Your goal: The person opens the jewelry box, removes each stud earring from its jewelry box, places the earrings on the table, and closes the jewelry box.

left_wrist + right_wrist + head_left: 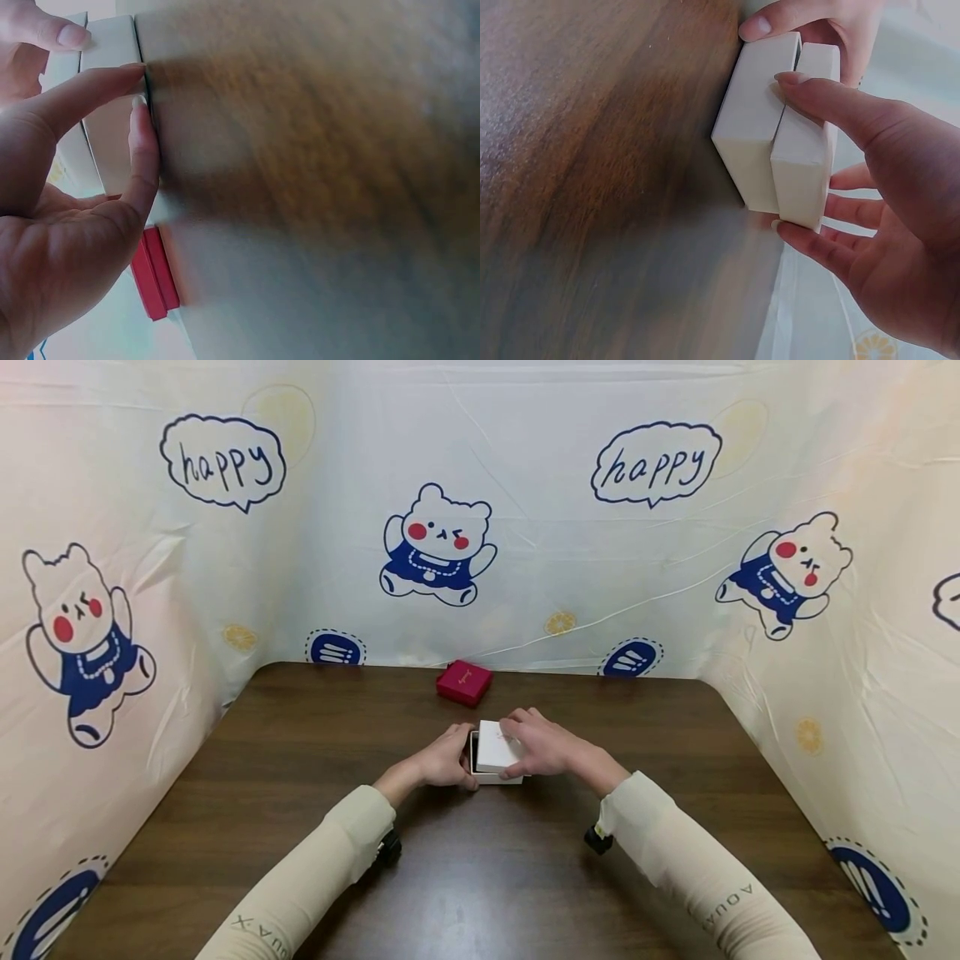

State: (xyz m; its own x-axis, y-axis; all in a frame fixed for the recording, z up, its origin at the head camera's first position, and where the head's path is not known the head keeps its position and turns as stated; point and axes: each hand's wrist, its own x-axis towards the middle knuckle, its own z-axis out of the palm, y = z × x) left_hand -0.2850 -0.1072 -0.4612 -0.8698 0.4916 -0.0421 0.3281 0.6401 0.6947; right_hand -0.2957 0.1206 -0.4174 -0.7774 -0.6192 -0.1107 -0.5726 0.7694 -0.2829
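Observation:
A small white box base (495, 779) stands on the table with its white lid (496, 749) over it. The lid sits askew, shifted right, and a dark strip of the interior shows along the left side in the head view. My left hand (444, 760) grips the left end of the base, thumb on the near side. With thumb and fingers on opposite sides, my right hand (900, 202) holds the lid (808, 161). A narrow seam separates lid from base (761, 82) in the right wrist view. What the box contains is hidden.
A red square box (465, 683) with gold lettering lies behind the white box, near the back edge of the brown wooden table (337, 718). Pale printed curtains (525, 568) enclose the table at the back and both sides.

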